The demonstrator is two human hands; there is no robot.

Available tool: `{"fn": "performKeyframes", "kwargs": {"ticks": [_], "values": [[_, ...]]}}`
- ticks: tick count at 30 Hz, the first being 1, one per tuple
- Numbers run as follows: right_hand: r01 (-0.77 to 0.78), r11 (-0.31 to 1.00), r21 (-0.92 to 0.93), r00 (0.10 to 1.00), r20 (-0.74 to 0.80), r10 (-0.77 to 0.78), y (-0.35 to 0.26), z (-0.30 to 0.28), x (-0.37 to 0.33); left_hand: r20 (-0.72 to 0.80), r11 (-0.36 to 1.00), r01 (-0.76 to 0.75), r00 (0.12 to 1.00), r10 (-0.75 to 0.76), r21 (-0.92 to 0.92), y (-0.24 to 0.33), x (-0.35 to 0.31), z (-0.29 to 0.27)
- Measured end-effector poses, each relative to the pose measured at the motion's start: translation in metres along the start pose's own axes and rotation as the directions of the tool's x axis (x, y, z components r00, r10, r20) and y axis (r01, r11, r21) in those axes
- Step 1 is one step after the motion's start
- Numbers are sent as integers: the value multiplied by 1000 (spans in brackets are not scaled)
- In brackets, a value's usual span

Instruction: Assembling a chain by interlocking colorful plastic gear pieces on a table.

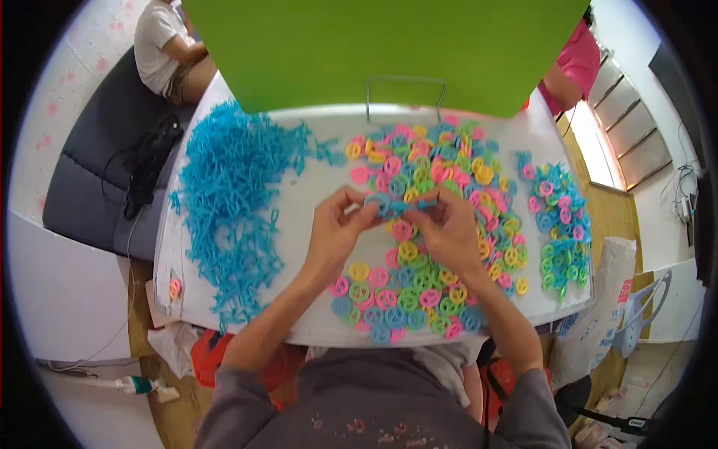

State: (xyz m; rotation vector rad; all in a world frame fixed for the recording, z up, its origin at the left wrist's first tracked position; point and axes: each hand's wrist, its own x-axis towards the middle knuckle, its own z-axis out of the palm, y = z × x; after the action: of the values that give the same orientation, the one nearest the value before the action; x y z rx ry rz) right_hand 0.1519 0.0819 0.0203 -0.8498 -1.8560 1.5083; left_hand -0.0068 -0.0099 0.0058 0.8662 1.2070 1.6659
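Above the middle of the white table, my left hand pinches a small blue plastic wheel between thumb and fingers. My right hand grips a slim blue plastic piece, its end meeting the wheel; whether the two are joined I cannot tell. Beneath and around my right hand spreads a layer of plastic wheels in pink, yellow, green and blue. To the left lies a big heap of blue plastic stick pieces.
At the table's right end sits a smaller pile of wheels with blue and green pieces. A green board with a wire stand rises at the far edge. Two people sit beyond, beside a dark sofa and at right.
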Motion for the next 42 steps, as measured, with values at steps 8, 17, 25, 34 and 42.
{"fn": "performKeyframes", "kwargs": {"ticks": [8,17,25,34,42], "values": [[-43,995,88,998,40,40,0,5,7,4,986,130,991,-130,-109,-5,7,-9],[-15,990,142,999,33,10,9,11,4,51,946,262,965,-257,-193,-10,7,-12],[-96,975,200,990,-81,114,-10,11,-1,3,999,29,1000,-30,39,-5,4,4],[-38,961,273,996,-66,59,3,8,1,10,999,42,999,-42,14,-9,4,4],[-106,935,338,994,40,98,7,8,4,-37,998,-52,998,54,47,-12,-1,7]]}}
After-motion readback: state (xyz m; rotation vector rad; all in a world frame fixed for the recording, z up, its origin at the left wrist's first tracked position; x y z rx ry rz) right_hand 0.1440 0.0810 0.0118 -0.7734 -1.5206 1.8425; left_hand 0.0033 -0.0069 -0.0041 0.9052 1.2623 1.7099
